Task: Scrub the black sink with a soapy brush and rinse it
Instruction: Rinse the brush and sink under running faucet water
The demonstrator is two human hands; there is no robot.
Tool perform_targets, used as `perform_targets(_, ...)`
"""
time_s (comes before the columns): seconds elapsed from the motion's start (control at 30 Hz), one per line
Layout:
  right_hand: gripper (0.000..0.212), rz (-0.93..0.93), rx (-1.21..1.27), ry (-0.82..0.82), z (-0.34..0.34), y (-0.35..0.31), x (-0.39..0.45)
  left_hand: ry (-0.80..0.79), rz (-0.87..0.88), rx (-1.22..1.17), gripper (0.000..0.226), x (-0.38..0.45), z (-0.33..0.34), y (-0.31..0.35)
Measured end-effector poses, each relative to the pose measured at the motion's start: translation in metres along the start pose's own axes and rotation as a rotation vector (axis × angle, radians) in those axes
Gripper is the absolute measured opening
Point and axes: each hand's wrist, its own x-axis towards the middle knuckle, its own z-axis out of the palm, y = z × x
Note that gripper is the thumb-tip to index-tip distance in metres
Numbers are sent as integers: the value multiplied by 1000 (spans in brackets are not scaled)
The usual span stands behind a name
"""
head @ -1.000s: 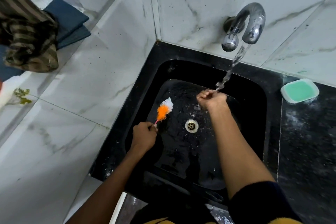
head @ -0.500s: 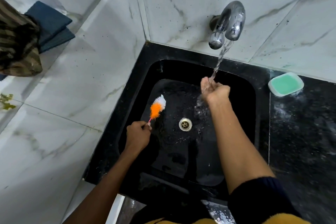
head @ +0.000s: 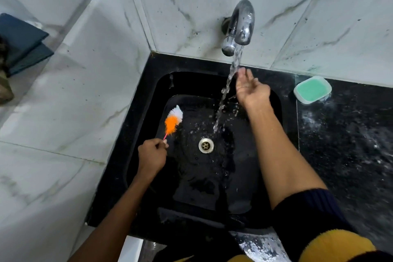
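Marble tiles frame the black sink [head: 265, 176]; left of its drain [head: 206, 145], the left hand [head: 151, 156] grips the brush [head: 173, 120], bristles pointing away; beyond the drain, the nearer-to-tap right hand [head: 251, 89] spreads loosely beside the stream [head: 228, 83].

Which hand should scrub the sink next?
Probably the left hand: it already grips the brush over the sink. The right hand is open, empty, beside the water stream.

Glossy wet black sink [head: 148, 100], shiny chrome metal tap [head: 242, 23], veined polished marble wall tiles [head: 191, 6]
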Motion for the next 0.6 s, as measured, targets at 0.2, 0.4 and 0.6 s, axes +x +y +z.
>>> perform_targets(0.2,37,-105,-74,137,-18,-29,9,-14,-15,0,25,-1,5,4)
perform_targets(0.4,38,149,-401,173,-50,25,-10,-22,-11,-12,24,-1,10,12)
perform_targets(0.6,37,353,-410,151,-48,70,-14,6,2,-28,24,0,8,19)
